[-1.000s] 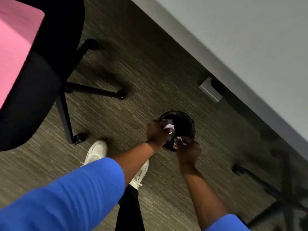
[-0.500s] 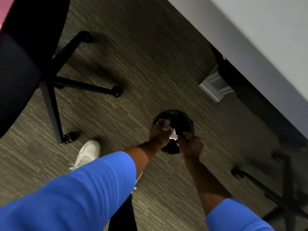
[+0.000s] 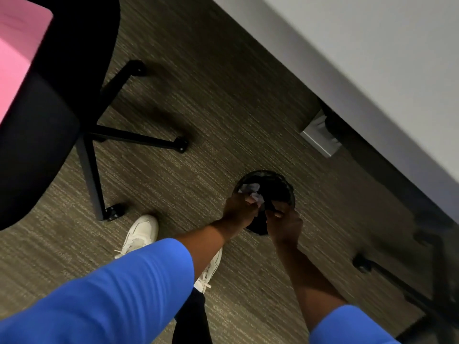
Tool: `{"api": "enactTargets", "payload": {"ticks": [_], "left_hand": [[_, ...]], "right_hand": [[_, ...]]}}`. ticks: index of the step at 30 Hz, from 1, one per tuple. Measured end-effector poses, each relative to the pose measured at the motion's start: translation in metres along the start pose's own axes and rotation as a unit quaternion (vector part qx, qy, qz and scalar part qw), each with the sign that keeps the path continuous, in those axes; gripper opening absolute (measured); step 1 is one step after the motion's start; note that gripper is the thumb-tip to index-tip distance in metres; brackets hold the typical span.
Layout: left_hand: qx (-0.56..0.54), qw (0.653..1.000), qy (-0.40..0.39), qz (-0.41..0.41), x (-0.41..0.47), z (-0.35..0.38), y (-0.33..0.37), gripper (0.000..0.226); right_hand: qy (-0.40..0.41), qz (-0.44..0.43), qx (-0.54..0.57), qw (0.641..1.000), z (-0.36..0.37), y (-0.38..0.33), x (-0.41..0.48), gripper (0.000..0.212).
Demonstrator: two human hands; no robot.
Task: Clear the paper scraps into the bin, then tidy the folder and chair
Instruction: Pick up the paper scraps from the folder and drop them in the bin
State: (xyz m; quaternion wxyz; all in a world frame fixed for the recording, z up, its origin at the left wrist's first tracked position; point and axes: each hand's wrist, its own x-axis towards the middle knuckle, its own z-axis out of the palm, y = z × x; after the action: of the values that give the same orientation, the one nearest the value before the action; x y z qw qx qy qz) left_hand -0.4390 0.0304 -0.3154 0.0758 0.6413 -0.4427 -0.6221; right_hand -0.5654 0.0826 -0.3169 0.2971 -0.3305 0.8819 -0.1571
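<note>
Striped grey carpet (image 3: 198, 135) runs under your blue sleeves (image 3: 111, 294). Your left hand (image 3: 239, 211) pinches white paper scraps (image 3: 255, 196) in curled fingers; your right hand (image 3: 284, 223), fingers bent, appears empty. Both hover over the black bin (image 3: 278, 184), another scrap (image 3: 248, 187) inside. Farther left stands the black chair (image 3: 49, 120), pink folder (image 3: 15, 58) on it.

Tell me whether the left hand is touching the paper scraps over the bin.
Touching. The head view shows the left hand with its fingertips closed on the pale paper scraps, no gap visible, directly above the open black bin.
</note>
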Motion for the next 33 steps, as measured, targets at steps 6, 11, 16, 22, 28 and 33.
{"api": "enactTargets", "payload": {"ticks": [6, 11, 16, 22, 28, 33], "left_hand": [[0.078, 0.991, 0.077, 0.078, -0.037, -0.036, 0.022, 0.043], [0.102, 0.986, 0.107, 0.076, -0.049, -0.084, 0.025, 0.049], [0.043, 0.987, 0.149, 0.042, -0.064, -0.154, 0.021, 0.022], [0.089, 0.963, 0.25, 0.036, -0.083, -0.252, 0.031, 0.012], [0.071, 0.945, 0.302, 0.104, -0.103, -0.344, 0.053, 0.014], [0.056, 0.922, 0.358, 0.136, -0.121, -0.428, 0.05, 0.011]], "right_hand": [[0.02, -0.011, 0.025, 0.999, 0.0, -0.026, -0.024, 0.012], [0.037, -0.048, 0.065, 0.996, 0.004, -0.061, -0.053, 0.013], [0.013, -0.064, 0.076, 0.995, 0.02, -0.11, -0.076, 0.017], [-0.062, -0.124, 0.06, 0.989, 0.036, -0.204, -0.116, 0.029], [-0.136, -0.08, 0.079, 0.984, 0.064, -0.28, -0.15, 0.026], [-0.058, -0.213, 0.117, 0.968, 0.085, -0.333, -0.179, 0.025]]}}
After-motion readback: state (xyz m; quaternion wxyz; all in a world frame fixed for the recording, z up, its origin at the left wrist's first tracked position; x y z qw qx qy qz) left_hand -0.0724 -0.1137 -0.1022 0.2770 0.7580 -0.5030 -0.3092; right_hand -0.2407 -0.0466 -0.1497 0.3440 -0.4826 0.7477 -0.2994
